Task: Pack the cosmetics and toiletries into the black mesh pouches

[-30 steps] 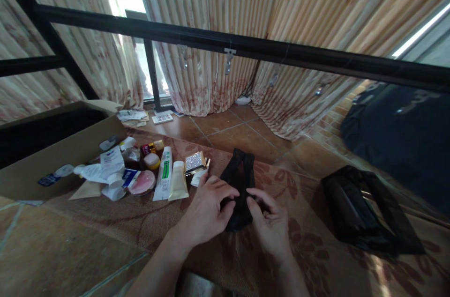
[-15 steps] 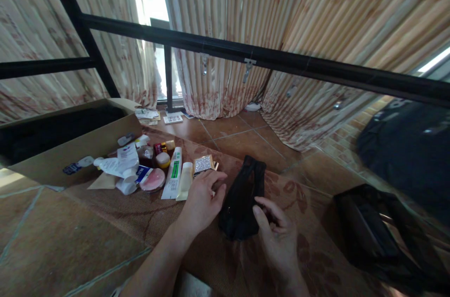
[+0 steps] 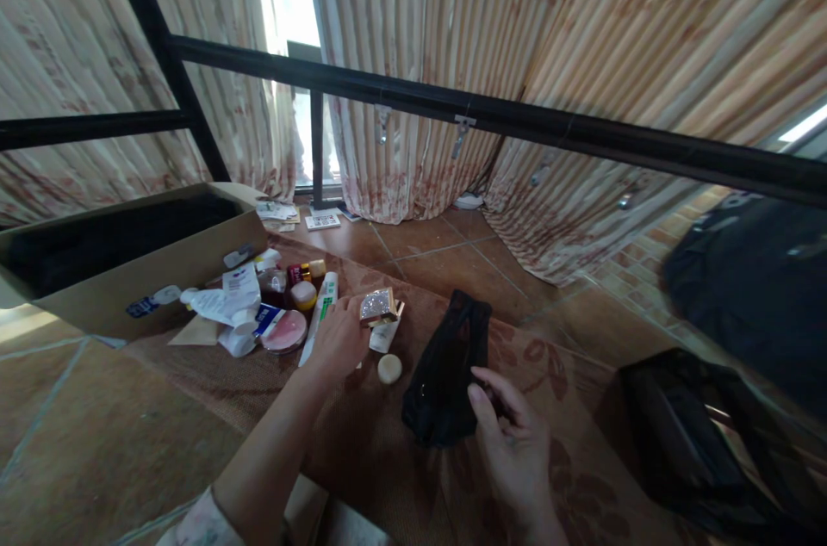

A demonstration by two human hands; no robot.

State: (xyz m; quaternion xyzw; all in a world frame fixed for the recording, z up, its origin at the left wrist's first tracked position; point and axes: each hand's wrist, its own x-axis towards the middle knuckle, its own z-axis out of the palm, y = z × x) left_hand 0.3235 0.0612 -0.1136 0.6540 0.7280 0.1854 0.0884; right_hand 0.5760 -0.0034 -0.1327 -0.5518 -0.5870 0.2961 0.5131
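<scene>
My left hand (image 3: 339, 335) reaches over a cream-coloured tube that it almost wholly hides; its fingertips are out of sight, so its grip is unclear. Beside it lies a white and green tube (image 3: 327, 294). Just past the fingers are a glittery gold-edged compact (image 3: 377, 307), a small white tube (image 3: 383, 338) and a round cream lid or jar (image 3: 389, 369). A black mesh pouch (image 3: 445, 374) lies in front of me. With thumb and forefinger, my right hand (image 3: 513, 434) pinches its right edge.
Several tubes and jars, including a pink round case (image 3: 285, 331), are heaped left beside an open cardboard box (image 3: 96, 292). A black bag (image 3: 685, 434) sits to the right. A dark metal rail (image 3: 413, 98) crosses before the curtains (image 3: 439, 12). Brown patterned cloth (image 3: 543, 356) covers the surface.
My left hand has shifted left from beside the compact to over the cream-coloured tube, uncovering the round lid and small white tube. My right hand stays at the pouch.
</scene>
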